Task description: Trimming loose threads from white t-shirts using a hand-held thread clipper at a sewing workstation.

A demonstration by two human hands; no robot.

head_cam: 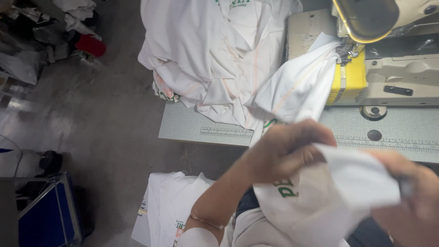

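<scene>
Head view: both hands hold one white garment piece (329,192) low in the frame, in front of the desk (192,126). The left hand (286,148) is closed over the upper left part of the piece, fingers curled down across the cloth, so its grip is grasping the fabric. The right hand (411,196) is blurred at the lower right edge; it lies against the right side of the same piece, and the grip appears to pinch the cloth, though the fingers cannot be made out clearly. The piece carries green lettering near its lower left, and it runs upward as a white strip to the sewing machine (393,68), where the cloth sits under the needle area beside a yellow guard (350,80). The machine is cream-coloured and stands on the right part of the desk. A ruled scale (226,132) runs along the front edge of the desk. A heap of white garments (210,55) with faint orange lines lies on the left part of the desk, hanging over its left edge. Below the desk, more white garments (167,206) lie stacked near the left forearm. A blue bin (48,215) stands on the grey floor (109,114) at lower left.
</scene>
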